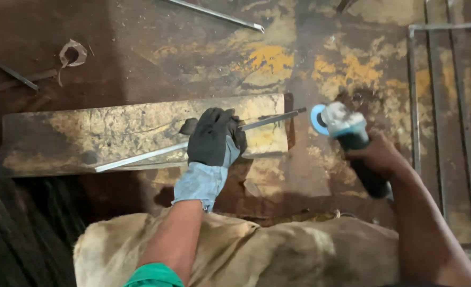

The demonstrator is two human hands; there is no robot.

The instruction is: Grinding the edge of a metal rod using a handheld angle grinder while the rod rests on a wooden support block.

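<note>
My left hand, in a black and grey glove, presses a thin metal bar down onto a worn wooden plank. The bar runs from lower left to upper right, and its far end sticks out past the plank's right edge. My bare right hand grips the dark body of an angle grinder. The grinder's blue disc sits just right of the bar's free end, a small gap apart.
A rusty, yellow-stained floor lies under everything. A metal rod frame rests at the right. Another thin rod lies at the top, and a scrap ring at upper left. My knees in tan cloth fill the bottom.
</note>
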